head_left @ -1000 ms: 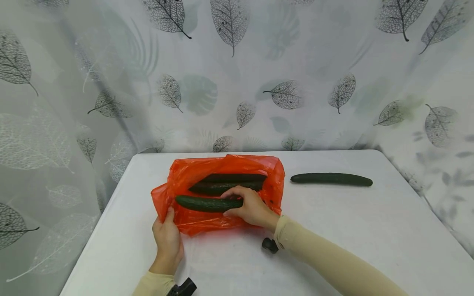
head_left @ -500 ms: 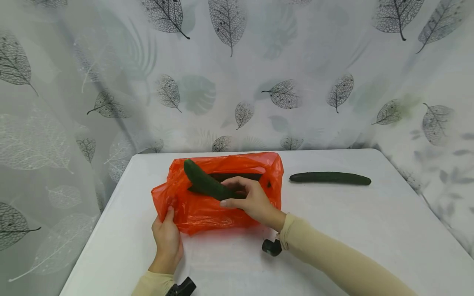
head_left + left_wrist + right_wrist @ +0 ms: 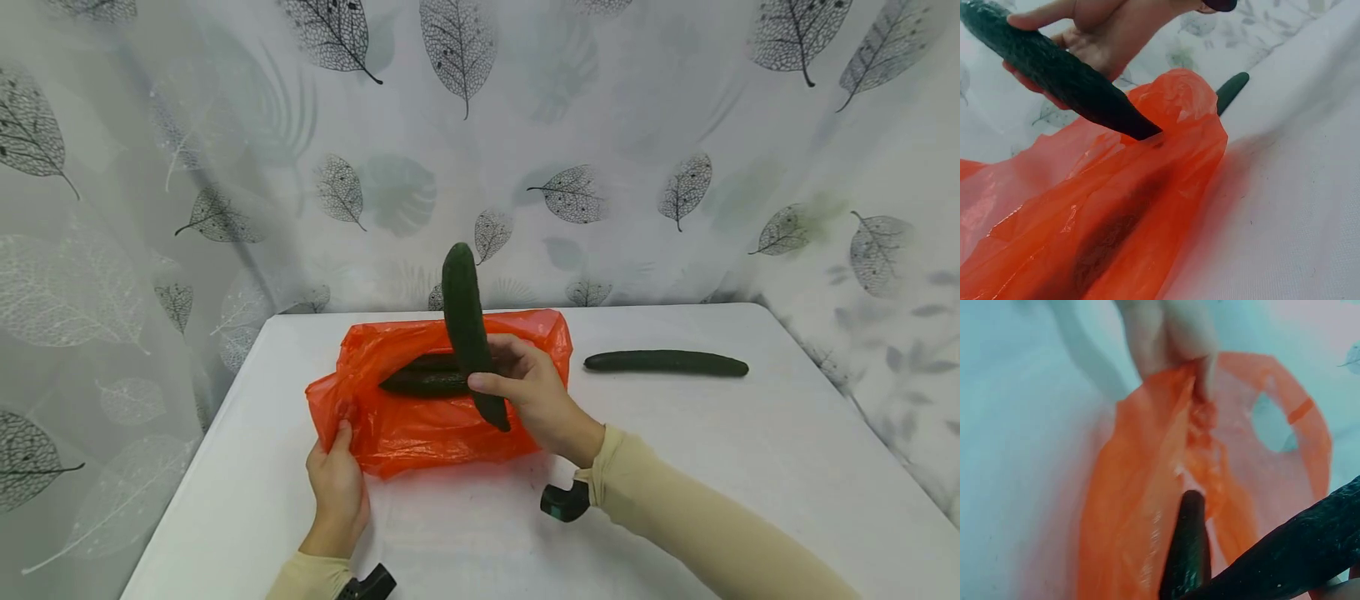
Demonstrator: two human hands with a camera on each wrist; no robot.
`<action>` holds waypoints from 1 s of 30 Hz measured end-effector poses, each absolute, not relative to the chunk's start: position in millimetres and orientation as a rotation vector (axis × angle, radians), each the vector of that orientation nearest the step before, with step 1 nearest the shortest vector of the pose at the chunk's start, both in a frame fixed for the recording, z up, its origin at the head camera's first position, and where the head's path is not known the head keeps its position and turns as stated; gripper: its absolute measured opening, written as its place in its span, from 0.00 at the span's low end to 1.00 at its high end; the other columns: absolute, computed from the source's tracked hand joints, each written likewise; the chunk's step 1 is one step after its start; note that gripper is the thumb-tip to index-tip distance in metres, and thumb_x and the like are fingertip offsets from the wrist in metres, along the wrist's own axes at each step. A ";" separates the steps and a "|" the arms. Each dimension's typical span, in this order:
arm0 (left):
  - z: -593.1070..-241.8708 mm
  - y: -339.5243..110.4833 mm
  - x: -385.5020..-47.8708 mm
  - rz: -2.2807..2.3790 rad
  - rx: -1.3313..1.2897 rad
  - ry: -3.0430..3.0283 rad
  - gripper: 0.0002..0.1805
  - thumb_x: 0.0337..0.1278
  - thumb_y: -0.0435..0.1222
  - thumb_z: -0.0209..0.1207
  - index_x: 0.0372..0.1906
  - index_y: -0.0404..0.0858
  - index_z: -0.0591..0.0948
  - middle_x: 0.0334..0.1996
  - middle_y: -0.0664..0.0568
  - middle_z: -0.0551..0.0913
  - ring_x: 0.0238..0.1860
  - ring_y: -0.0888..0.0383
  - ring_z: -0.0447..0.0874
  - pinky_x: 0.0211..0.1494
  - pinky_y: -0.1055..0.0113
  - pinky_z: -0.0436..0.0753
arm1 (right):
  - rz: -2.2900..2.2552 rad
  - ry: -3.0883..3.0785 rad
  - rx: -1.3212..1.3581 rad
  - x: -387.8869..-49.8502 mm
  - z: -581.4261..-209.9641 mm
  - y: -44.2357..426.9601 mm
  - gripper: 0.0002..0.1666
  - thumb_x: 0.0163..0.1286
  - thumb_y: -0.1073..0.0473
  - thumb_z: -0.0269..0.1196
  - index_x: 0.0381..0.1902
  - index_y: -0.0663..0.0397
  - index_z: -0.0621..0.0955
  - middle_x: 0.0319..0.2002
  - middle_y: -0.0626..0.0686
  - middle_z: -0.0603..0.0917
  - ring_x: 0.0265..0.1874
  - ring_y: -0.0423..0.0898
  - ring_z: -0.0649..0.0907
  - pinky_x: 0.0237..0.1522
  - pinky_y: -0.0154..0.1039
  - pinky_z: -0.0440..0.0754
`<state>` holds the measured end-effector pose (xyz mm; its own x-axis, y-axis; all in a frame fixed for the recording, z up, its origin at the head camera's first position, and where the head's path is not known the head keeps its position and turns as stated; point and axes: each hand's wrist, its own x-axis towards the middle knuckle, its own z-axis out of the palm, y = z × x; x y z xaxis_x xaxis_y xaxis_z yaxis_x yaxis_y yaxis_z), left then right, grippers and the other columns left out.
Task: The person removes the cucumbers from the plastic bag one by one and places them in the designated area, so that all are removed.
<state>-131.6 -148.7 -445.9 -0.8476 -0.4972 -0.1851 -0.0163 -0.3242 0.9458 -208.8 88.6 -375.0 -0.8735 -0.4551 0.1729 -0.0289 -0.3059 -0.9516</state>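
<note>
My right hand grips a dark green cucumber near its lower end, holding it almost upright above an orange plastic bag. The left wrist view shows the thumb on one side of that cucumber and fingers on the other. At the bag's left edge, my left hand pinches the film between thumb and fingers, as the right wrist view also shows at the bag's rim. Inside the bag's open mouth lie two more cucumbers, partly hidden by the held one and the right hand.
Another cucumber lies on the white table, right of the bag. A leaf-patterned curtain hangs behind the table. Each wrist wears a black camera.
The right hand has lifted its cucumber from lying level at the bag's mouth and turned it nearly upright, shifting slightly right. The left hand has stayed on the bag's edge.
</note>
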 end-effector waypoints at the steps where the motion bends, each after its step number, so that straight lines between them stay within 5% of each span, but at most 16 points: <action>1: -445.9 -148.8 -131.6 -2.238 0.656 -1.606 0.28 0.82 0.41 0.41 0.76 0.30 0.60 0.70 0.47 0.65 0.68 0.53 0.64 0.73 0.64 0.65 | -2.278 1.626 -0.598 -208.2 -372.8 89.3 0.26 0.68 0.70 0.66 0.63 0.55 0.78 0.56 0.58 0.80 0.56 0.55 0.78 0.55 0.46 0.80; 10: -447.7 -150.1 -131.8 -2.230 0.659 -1.598 0.28 0.82 0.41 0.41 0.75 0.29 0.61 0.69 0.46 0.66 0.68 0.52 0.65 0.72 0.65 0.67 | -2.401 1.494 -0.528 -203.4 -346.9 103.7 0.25 0.72 0.73 0.58 0.63 0.50 0.78 0.55 0.54 0.80 0.56 0.52 0.76 0.57 0.43 0.77; 23: -451.2 -150.4 -132.5 -2.246 0.674 -1.570 0.29 0.82 0.42 0.42 0.76 0.30 0.61 0.70 0.47 0.66 0.69 0.53 0.64 0.72 0.67 0.65 | -2.445 1.790 -0.699 -219.9 -333.2 155.2 0.27 0.69 0.76 0.61 0.63 0.52 0.80 0.62 0.56 0.76 0.62 0.55 0.75 0.60 0.43 0.78; 30: -452.8 -150.9 -133.4 -2.248 0.693 -1.539 0.28 0.81 0.42 0.42 0.75 0.29 0.62 0.69 0.46 0.66 0.68 0.53 0.64 0.73 0.66 0.64 | -2.356 2.057 -0.736 -227.1 -344.4 181.1 0.28 0.65 0.77 0.66 0.62 0.57 0.81 0.57 0.57 0.80 0.56 0.54 0.80 0.54 0.41 0.83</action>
<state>-133.4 -150.9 -452.8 -0.8275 -0.5224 -0.2056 -0.0026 -0.3626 0.9319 -227.1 181.1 -344.4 -0.8926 -0.2407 0.3812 -0.3451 -0.1790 -0.9213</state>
